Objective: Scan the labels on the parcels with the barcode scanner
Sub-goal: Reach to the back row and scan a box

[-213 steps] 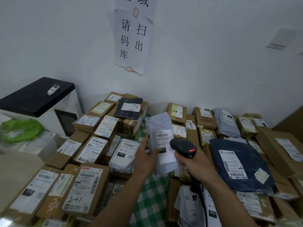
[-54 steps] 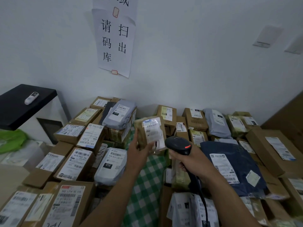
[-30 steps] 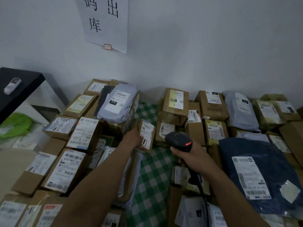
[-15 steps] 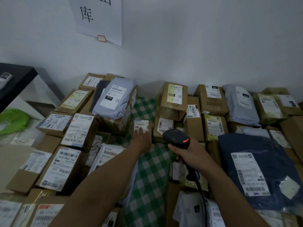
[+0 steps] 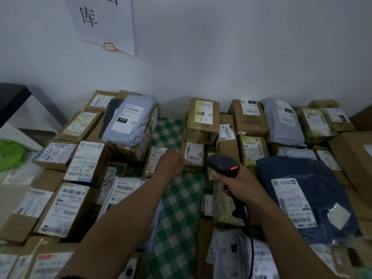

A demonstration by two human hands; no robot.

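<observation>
Green-and-white checked cloth [image 5: 177,208], brown cardboard boxes [image 5: 203,121], navy mailer bag [image 5: 308,194], black scanner [image 5: 223,165]

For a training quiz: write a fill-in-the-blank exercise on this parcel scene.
The ___ hand grips the scanner.
The scanner's light glows ___.
The checked cloth is white and ___.
Missing: right; red; green.
</observation>
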